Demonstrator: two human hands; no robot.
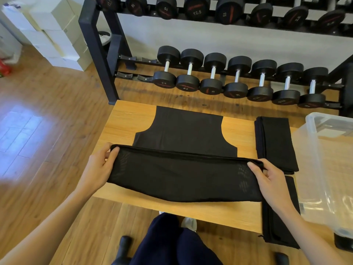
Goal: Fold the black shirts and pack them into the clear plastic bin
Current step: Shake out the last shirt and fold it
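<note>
So, grip: left hand (99,165) and right hand (271,180) fingers pinch the shirt (183,150) hem corners.
Risk: thin mesh sags mid-fold, crooked crease.

Soft, even daylight fills the scene, a bluish-white glare patch washing out the floor (23,129) at left, shadows faint, the centre sharp while wide-angle distortion bends the rack (99,54) and blurs the frame's edges and corners.
</note>
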